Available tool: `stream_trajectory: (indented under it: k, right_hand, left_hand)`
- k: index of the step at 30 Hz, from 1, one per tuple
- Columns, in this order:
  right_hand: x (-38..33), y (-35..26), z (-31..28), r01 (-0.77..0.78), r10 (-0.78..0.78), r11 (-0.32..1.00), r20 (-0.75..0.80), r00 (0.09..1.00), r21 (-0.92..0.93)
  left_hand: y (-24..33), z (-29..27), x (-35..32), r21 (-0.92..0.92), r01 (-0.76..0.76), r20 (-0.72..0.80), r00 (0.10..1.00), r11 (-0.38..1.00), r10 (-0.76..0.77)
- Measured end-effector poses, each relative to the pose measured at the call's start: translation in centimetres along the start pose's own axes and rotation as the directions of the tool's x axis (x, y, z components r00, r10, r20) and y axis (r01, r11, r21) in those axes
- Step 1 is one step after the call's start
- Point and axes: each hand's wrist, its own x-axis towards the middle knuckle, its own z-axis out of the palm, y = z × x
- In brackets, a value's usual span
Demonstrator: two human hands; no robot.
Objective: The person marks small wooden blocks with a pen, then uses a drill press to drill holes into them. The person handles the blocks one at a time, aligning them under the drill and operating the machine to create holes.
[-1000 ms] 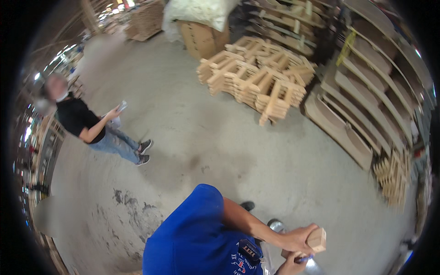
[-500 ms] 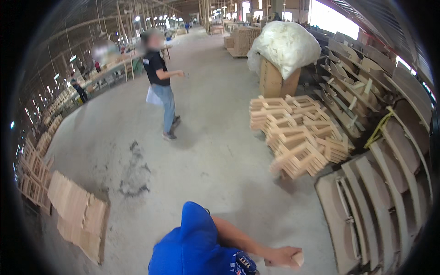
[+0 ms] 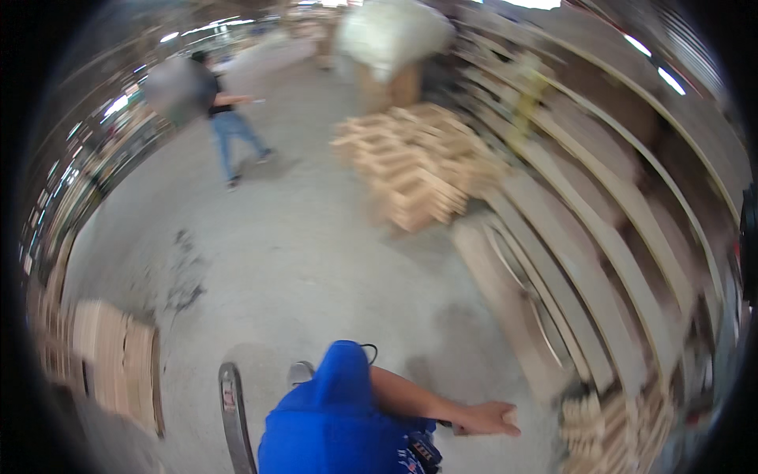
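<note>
My right arm reaches out to the right from my blue top. At its end my right hand (image 3: pixel 483 418) is closed around a small pale piece (image 3: pixel 512 415) that looks like wood; most of it is hidden by the fingers, and the picture is blurred. The hand is held over the grey floor, left of a stack of light wooden pieces (image 3: pixel 608 430). My left hand is not in view. Left of my body a long dark bar with a rounded tip (image 3: pixel 230 395), like a pallet jack fork, lies low by a shoe (image 3: pixel 301 372).
Large curved wooden panels (image 3: pixel 568 261) lean in rows along the right. Stacked wooden frames (image 3: pixel 414 166) stand ahead, with a carton (image 3: pixel 388 85) under a white plastic-wrapped bundle (image 3: pixel 395 35) behind. At left is a stack of boards (image 3: pixel 118 355). A person in jeans (image 3: pixel 233 130) stands far left.
My view has swung right and down, so the surroundings shift left and up. The dark bar and the lower-right wooden stack now show. My right hand keeps its grip.
</note>
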Motion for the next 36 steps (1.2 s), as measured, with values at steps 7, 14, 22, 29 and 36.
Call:
stream_trajectory:
  k: [7, 14, 22, 29, 36]
  right_hand:
    - [9.1, -11.5, -8.7, 0.323, -0.257, 0.927, -0.306, 0.917, 0.190]
    - [12.8, -9.2, -20.8, 0.622, -0.071, 0.742, -0.892, 0.446, 0.252]
    - [30.3, -22.8, -39.2, 0.241, 0.016, 0.912, -0.617, 0.787, 0.331]
    - [54.1, -37.2, -55.9, -0.033, 0.020, 0.914, 0.037, 0.999, 0.405]
    - [71.1, -50.2, -71.8, -0.125, 0.081, 0.974, 0.221, 0.972, 0.191]
  left_hand:
    - [1.3, 18.5, 17.4, -0.076, 0.065, 0.532, 0.847, 0.995, -0.014]
    - [5.7, 40.0, 30.2, 0.180, -0.287, 0.943, 0.321, 0.941, -0.082]
    - [4.8, 57.6, 41.3, 0.087, -0.160, 0.819, 0.574, 0.983, 0.021]
    - [8.9, 74.0, 49.4, -0.021, -0.330, 0.436, 0.847, 0.944, 0.305]
    - [13.5, 100.4, 58.3, 0.040, -0.339, 0.268, 0.910, 0.940, 0.317]
